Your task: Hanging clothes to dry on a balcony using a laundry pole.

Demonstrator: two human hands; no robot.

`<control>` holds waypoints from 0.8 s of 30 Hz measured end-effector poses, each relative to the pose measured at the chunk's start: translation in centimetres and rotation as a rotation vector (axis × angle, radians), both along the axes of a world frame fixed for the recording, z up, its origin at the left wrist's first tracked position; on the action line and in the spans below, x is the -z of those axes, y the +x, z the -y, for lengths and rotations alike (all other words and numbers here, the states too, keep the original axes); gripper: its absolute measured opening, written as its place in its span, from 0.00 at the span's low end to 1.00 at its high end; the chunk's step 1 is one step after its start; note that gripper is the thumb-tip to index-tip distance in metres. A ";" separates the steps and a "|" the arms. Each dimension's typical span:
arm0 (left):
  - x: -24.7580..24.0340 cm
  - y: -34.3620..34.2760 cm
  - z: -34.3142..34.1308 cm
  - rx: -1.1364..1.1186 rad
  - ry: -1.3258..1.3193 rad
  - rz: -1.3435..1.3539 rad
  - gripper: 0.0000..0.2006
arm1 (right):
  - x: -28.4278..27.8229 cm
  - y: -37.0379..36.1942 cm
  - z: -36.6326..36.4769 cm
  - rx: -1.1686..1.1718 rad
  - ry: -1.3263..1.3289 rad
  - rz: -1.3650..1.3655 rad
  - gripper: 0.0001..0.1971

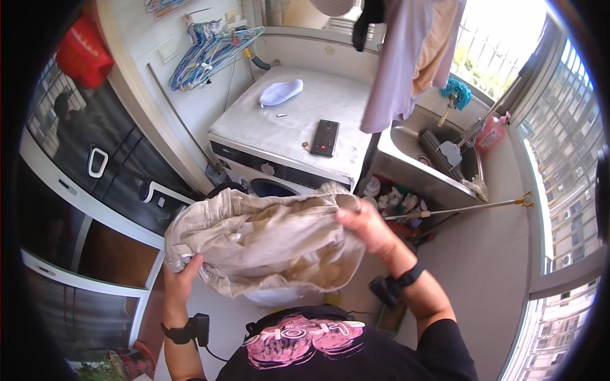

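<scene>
Beige garment [260, 238]: hung loosely bunched between your two hands, in front of the front-loading washing machine [244, 130]. Main risk, as judged: a slack lower edge could have dropped or trailed if either pinch had loosened. A wide swing might have snagged the metal pole [470, 209] at right or knocked the smartphone [325, 138] on the machine top. Your left hand [180, 279] pinched one end, thumb on top, fingers hidden; your right hand [367, 227], blurred, gripped the opposite edge.
</scene>
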State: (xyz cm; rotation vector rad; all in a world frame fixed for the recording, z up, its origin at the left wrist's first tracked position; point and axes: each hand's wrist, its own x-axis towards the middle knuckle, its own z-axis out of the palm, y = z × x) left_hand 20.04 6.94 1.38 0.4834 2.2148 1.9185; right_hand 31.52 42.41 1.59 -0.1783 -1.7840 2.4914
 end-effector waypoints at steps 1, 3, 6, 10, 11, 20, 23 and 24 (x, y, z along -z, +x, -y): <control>1.3 -1.1 2.1 -0.005 0.017 0.001 0.26 | -2.5 -0.6 -0.2 0.079 0.173 0.000 0.21; 4.6 -3.3 6.1 0.336 -0.644 0.168 0.27 | -8.3 -1.8 2.1 0.105 0.408 -0.173 0.20; 5.7 -3.5 7.8 0.380 -0.634 -0.002 0.37 | -11.6 -4.3 8.3 0.102 0.698 -0.099 0.25; 0.1 -3.1 4.6 0.345 -0.251 -0.346 0.44 | -12.8 -6.3 15.8 0.066 0.901 -0.196 0.27; -0.6 -3.0 3.3 0.366 -0.254 -0.537 0.44 | -13.5 -6.4 17.2 0.054 0.944 -0.161 0.24; -6.3 -11.3 7.0 -0.026 -0.257 -0.591 0.11 | -11.0 -10.0 13.1 0.005 1.846 -0.062 0.20; -14.6 -7.1 6.3 -0.173 -0.639 -0.999 0.14 | -14.1 -10.2 13.0 0.292 1.917 -0.038 0.14; -16.1 -5.9 6.3 -0.251 -0.613 -1.212 0.15 | -15.7 -9.3 13.7 0.450 1.798 -0.204 0.15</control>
